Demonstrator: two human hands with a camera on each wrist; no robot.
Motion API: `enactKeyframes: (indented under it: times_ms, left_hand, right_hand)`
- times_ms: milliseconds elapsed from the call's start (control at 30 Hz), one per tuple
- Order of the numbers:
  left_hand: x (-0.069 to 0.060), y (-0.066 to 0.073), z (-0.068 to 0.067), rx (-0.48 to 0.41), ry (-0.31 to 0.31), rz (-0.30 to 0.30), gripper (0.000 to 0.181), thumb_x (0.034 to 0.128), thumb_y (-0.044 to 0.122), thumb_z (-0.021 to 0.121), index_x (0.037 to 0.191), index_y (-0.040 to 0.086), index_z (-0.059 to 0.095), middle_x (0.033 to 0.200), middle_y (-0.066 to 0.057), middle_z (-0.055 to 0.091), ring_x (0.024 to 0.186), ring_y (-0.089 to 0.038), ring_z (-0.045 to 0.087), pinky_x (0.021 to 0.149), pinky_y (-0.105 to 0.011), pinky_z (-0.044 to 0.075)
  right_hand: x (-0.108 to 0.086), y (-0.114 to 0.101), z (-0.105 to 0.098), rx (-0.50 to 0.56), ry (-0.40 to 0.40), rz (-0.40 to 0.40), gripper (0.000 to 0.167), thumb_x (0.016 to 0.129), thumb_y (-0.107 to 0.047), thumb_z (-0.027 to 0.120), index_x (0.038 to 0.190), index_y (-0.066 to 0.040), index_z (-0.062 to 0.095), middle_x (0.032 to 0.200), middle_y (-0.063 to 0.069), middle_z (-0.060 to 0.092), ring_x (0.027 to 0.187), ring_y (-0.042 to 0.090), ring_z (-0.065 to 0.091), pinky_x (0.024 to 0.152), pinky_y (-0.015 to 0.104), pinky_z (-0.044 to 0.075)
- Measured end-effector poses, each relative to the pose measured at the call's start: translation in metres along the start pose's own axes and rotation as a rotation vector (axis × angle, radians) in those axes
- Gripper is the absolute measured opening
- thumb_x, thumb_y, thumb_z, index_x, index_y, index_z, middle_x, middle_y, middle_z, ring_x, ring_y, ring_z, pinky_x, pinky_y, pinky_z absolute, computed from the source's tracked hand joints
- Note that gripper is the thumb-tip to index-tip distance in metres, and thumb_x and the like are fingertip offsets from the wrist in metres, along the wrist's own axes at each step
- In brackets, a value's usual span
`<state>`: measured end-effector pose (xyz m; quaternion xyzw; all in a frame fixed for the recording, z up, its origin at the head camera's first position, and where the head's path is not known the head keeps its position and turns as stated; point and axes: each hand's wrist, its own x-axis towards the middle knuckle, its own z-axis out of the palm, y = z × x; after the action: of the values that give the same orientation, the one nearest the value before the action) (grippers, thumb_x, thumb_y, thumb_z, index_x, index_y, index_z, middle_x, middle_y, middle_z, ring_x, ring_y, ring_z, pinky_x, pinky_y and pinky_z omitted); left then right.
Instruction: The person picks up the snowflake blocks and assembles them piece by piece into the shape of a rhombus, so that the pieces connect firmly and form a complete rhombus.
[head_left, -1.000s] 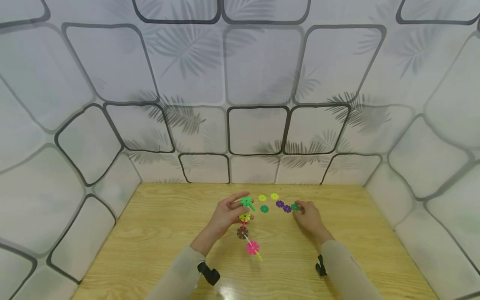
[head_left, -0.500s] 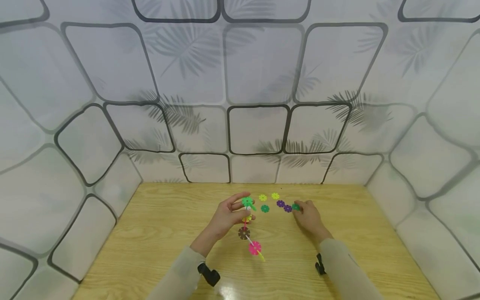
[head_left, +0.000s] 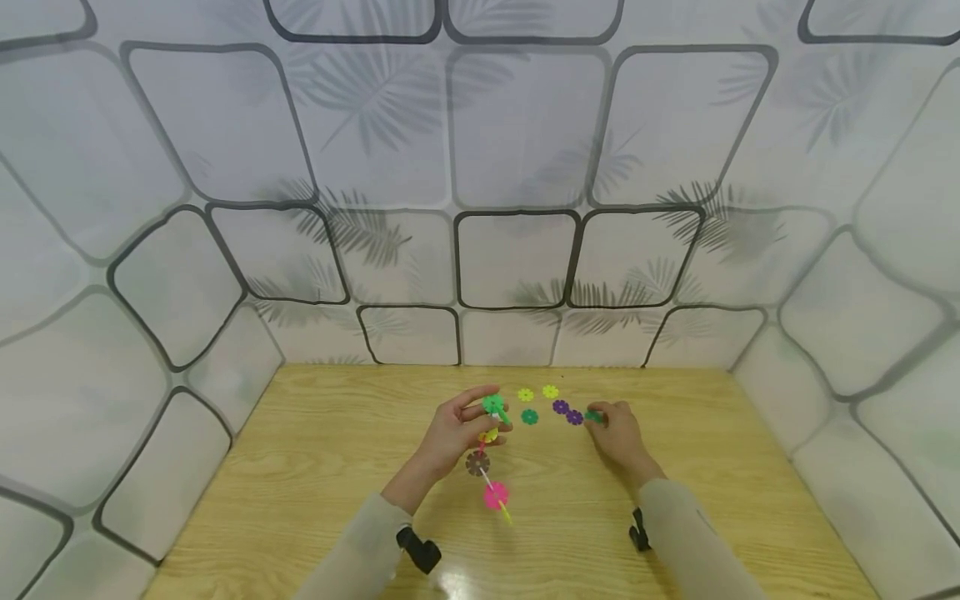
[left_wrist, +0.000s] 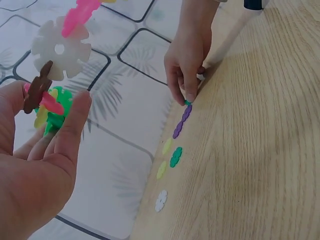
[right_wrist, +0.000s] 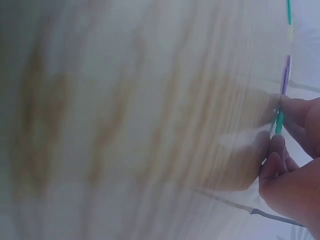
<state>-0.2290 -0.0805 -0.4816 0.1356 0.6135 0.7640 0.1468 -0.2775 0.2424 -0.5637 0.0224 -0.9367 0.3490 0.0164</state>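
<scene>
In the head view my left hand [head_left: 448,435] holds up a chain of slotted flower-shaped plastic discs. A green disc [head_left: 492,404] sits at its top, and a brown disc [head_left: 477,463] and a pink disc [head_left: 496,496] hang below. The left wrist view also shows a white disc [left_wrist: 75,50] in this chain. At the tabletop, my right hand [head_left: 618,433] pinches a darker green disc [head_left: 593,416], tilted, beside two purple discs [head_left: 574,417]. The right wrist view shows thumb and fingers around that green disc [right_wrist: 279,123].
Two yellow discs [head_left: 551,392] and another green disc [head_left: 529,417] lie flat on the wooden table [head_left: 337,500] between the hands. A loose white disc [left_wrist: 161,200] lies there too in the left wrist view. Patterned fabric walls [head_left: 517,258] rise behind and at both sides.
The hanging end of the chain has swung right, then back left. The green disc at my right fingers has tipped from nearly flat to tilted. Both hands have stayed nearly in place.
</scene>
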Motion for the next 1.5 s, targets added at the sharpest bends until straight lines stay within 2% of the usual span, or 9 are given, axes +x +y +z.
enactKeyframes:
  times_ms: [133, 467, 600, 700, 833, 1000, 1200, 1400, 1500]
  left_hand:
    - [-0.001, -0.001, 0.0, -0.006, -0.003, 0.012, 0.055, 0.1019, -0.002, 0.064, 0.154, 0.003, 0.05, 0.122, 0.0, 0.077, 0.093, -0.012, 0.078, 0.086, -0.037, 0.066]
    - [-0.001, -0.002, -0.001, 0.031, 0.015, 0.014, 0.053, 0.1028, 0.005, 0.067, 0.153, 0.004, 0.052, 0.133, -0.015, 0.073, 0.093, -0.01, 0.077, 0.087, -0.037, 0.066]
    - [-0.001, -0.001, -0.001, 0.048, 0.019, 0.016, 0.053, 0.1025, 0.005, 0.068, 0.153, 0.004, 0.052, 0.128, -0.01, 0.076, 0.093, -0.01, 0.077, 0.086, -0.035, 0.066]
    - [-0.001, -0.001, -0.002, 0.061, 0.019, 0.02, 0.052, 0.1024, 0.006, 0.068, 0.152, 0.004, 0.053, 0.12, -0.003, 0.079, 0.091, -0.01, 0.077, 0.085, -0.033, 0.065]
    - [-0.001, -0.002, -0.002, 0.056, 0.008, 0.022, 0.051, 0.1031, 0.004, 0.067, 0.152, 0.003, 0.053, 0.117, 0.0, 0.079, 0.091, -0.01, 0.077, 0.086, -0.032, 0.065]
    - [-0.002, -0.002, -0.002, 0.065, 0.008, 0.013, 0.052, 0.1028, 0.004, 0.067, 0.153, 0.003, 0.053, 0.122, -0.008, 0.078, 0.094, -0.011, 0.078, 0.092, -0.036, 0.065]
    - [-0.003, 0.0, -0.001, 0.067, 0.017, 0.01, 0.056, 0.0996, 0.0, 0.07, 0.153, 0.003, 0.053, 0.136, -0.02, 0.07, 0.096, -0.009, 0.078, 0.101, -0.049, 0.06]
    - [-0.003, 0.0, -0.001, 0.069, 0.029, 0.013, 0.056, 0.0987, -0.002, 0.07, 0.152, 0.001, 0.054, 0.137, -0.021, 0.069, 0.095, -0.009, 0.078, 0.093, -0.037, 0.064]
    - [-0.003, 0.0, -0.001, 0.064, 0.032, 0.017, 0.056, 0.0987, -0.003, 0.069, 0.152, 0.001, 0.054, 0.135, -0.02, 0.07, 0.095, -0.009, 0.078, 0.091, -0.034, 0.065]
  right_hand:
    - [-0.001, 0.0, 0.0, 0.018, 0.016, 0.011, 0.033, 0.101, -0.013, 0.068, 0.128, 0.006, 0.066, 0.11, 0.024, 0.057, 0.095, 0.031, 0.056, 0.082, 0.043, 0.055]
    - [-0.006, -0.002, -0.007, 0.075, 0.053, 0.038, 0.03, 0.099, -0.002, 0.062, 0.126, 0.012, 0.065, 0.115, 0.031, 0.069, 0.107, 0.043, 0.066, 0.097, 0.058, 0.057]
    - [-0.009, -0.003, -0.01, 0.109, 0.038, 0.046, 0.029, 0.102, -0.002, 0.059, 0.126, 0.012, 0.067, 0.121, 0.031, 0.07, 0.116, 0.046, 0.066, 0.103, 0.059, 0.055]
    - [-0.01, -0.007, -0.009, 0.121, 0.037, 0.044, 0.028, 0.102, -0.005, 0.062, 0.124, 0.009, 0.069, 0.116, 0.027, 0.073, 0.108, 0.04, 0.069, 0.097, 0.052, 0.059]
    - [-0.01, -0.016, -0.005, 0.168, 0.021, 0.02, 0.026, 0.102, -0.008, 0.065, 0.121, 0.008, 0.07, 0.103, 0.019, 0.075, 0.087, 0.025, 0.071, 0.074, 0.031, 0.06]
    - [-0.013, -0.037, -0.004, 0.262, -0.018, -0.024, 0.027, 0.102, -0.006, 0.065, 0.123, 0.009, 0.067, 0.102, 0.021, 0.076, 0.08, 0.029, 0.074, 0.065, 0.021, 0.057]
    - [-0.023, -0.065, -0.006, 0.311, -0.067, -0.063, 0.028, 0.103, -0.009, 0.065, 0.127, 0.007, 0.066, 0.103, 0.023, 0.076, 0.082, 0.033, 0.075, 0.066, 0.026, 0.06]
    - [-0.033, -0.087, -0.005, 0.371, -0.115, -0.116, 0.027, 0.104, -0.009, 0.065, 0.125, 0.006, 0.066, 0.097, 0.027, 0.076, 0.074, 0.029, 0.074, 0.069, 0.044, 0.065]
    - [-0.036, -0.093, -0.003, 0.417, -0.133, -0.13, 0.025, 0.104, -0.009, 0.065, 0.124, 0.007, 0.066, 0.095, 0.028, 0.075, 0.073, 0.03, 0.074, 0.069, 0.047, 0.065]
